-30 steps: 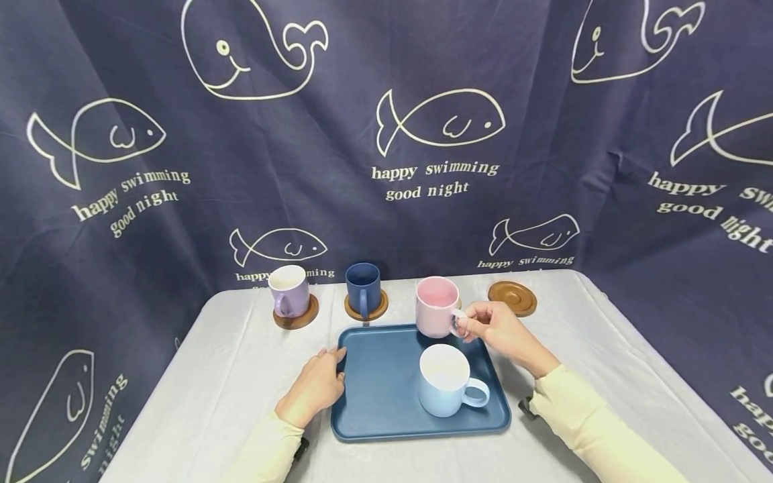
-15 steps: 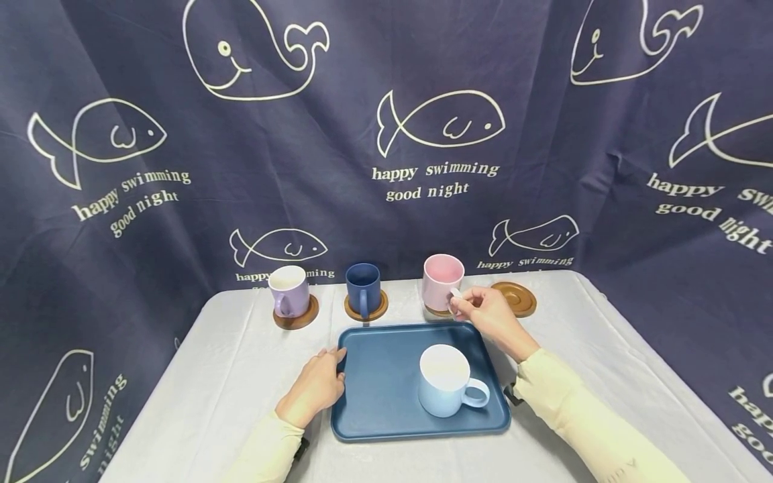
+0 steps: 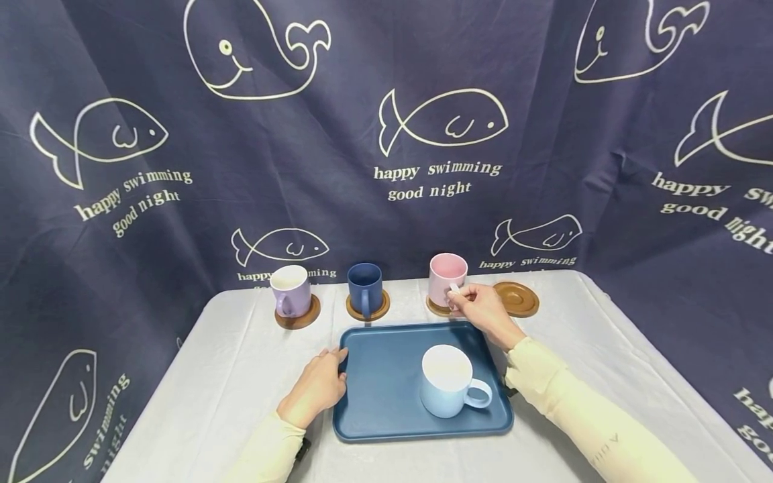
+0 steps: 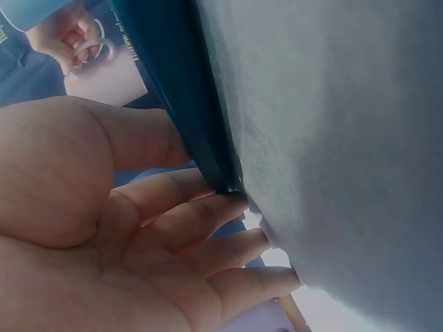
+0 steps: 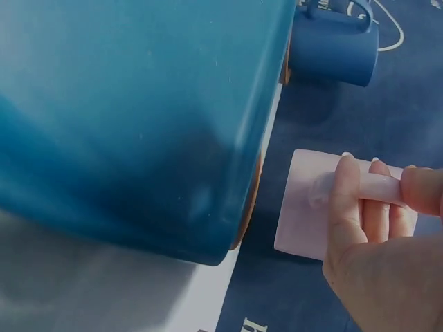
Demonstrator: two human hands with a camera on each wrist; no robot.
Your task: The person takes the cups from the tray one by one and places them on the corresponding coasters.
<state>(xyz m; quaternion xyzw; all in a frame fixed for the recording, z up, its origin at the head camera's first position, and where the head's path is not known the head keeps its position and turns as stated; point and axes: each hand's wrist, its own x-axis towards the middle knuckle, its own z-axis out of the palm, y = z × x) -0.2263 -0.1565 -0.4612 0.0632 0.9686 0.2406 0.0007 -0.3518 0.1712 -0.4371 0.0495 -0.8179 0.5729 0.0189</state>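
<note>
With my right hand [image 3: 483, 308] I pinch the handle of a pink mug [image 3: 443, 283] between thumb and fingers. The mug is upright over a round wooden coaster [image 3: 439, 310] behind the tray. In the right wrist view, a dark gap shows between the mug's base [image 5: 285, 207] and the coaster [image 5: 249, 207]. My left hand [image 3: 317, 384] rests at the left rim of a blue tray [image 3: 386, 402], thumb and index fingertip over the rim. The other fingers [image 4: 228, 252] lie extended beside it. A light blue mug [image 3: 443, 389] stands on the tray's right half.
At the back left, a purple mug [image 3: 292, 295] stands on a coaster [image 3: 302, 318], and a navy mug [image 3: 365, 285] on another coaster [image 3: 380, 308]. A bare coaster [image 3: 519, 300] lies at the back right. White cloth [image 3: 241, 376] covers the table; a patterned curtain [image 3: 302, 168] hangs behind.
My right hand has carried the pink mug from above the tray's back edge backward and slightly right, over the coaster. My left hand and the light blue mug have stayed in place.
</note>
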